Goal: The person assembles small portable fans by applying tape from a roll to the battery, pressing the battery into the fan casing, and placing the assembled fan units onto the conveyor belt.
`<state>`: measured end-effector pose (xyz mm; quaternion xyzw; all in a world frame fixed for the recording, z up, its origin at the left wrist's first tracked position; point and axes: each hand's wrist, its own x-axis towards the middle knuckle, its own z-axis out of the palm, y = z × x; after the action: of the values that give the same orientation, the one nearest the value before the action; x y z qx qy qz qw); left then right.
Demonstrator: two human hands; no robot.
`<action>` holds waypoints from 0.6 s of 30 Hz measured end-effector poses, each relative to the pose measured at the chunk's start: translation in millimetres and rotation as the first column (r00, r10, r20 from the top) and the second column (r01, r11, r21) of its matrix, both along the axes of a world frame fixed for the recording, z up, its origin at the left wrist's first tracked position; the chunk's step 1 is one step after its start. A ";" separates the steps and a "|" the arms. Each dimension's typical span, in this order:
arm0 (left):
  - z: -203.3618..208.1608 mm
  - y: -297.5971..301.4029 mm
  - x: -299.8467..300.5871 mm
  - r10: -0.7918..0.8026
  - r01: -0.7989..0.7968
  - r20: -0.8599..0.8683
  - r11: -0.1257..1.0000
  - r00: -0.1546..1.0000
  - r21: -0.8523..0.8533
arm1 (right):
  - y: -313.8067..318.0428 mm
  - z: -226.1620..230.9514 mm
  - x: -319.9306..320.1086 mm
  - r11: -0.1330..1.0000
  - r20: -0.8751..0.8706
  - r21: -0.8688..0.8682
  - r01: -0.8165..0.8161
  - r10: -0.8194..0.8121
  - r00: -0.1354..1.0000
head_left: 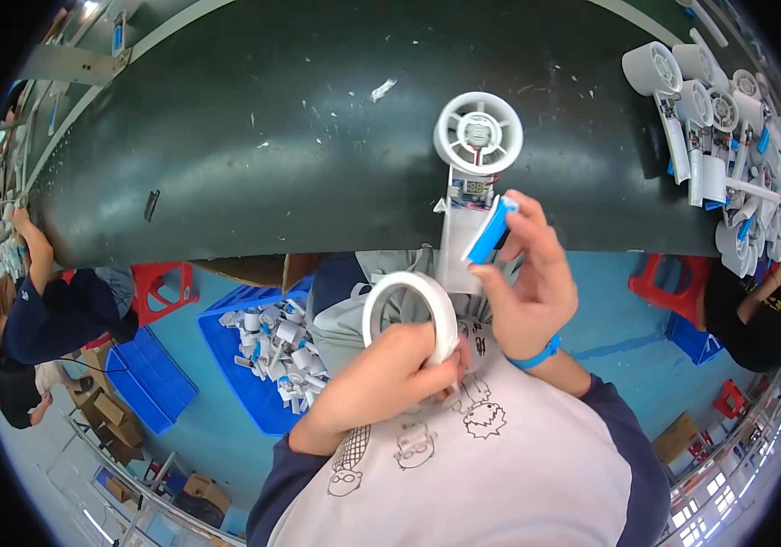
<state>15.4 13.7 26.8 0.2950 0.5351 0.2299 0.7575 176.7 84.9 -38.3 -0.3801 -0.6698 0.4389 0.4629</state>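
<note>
Between the right hand (pixel 536 294)'s fingertips (pixel 520 202) slants a blue cylinder (pixel 491 231).

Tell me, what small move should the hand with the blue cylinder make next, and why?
Probably lower the blue cylinder onto the white handle, below the circuit board: the right hand pinches it by its ends at the handle's edge, where that stretch looks bare, while the left hand holds the white roll.
</note>
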 end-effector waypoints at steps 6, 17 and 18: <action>-10.7 -13.6 0.2 0.345 -0.354 0.080 0.919 0.935 0.176 | -0.5 16.8 6.2 0.940 -0.314 -0.305 -0.151 0.050 0.948; -33.5 -4.5 15.3 0.281 -0.361 0.363 0.916 0.888 0.175 | 37.7 56.1 32.5 0.845 0.654 0.149 -0.513 0.305 0.692; -30.8 -3.3 14.8 0.284 -0.355 0.351 0.922 0.892 0.154 | 39.3 56.1 31.1 0.844 0.657 0.148 -0.516 0.307 0.689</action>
<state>30.2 10.4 -4.0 0.2408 0.4175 0.4532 0.7499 207.8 124.2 17.9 -0.2576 -0.9127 0.2709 0.1650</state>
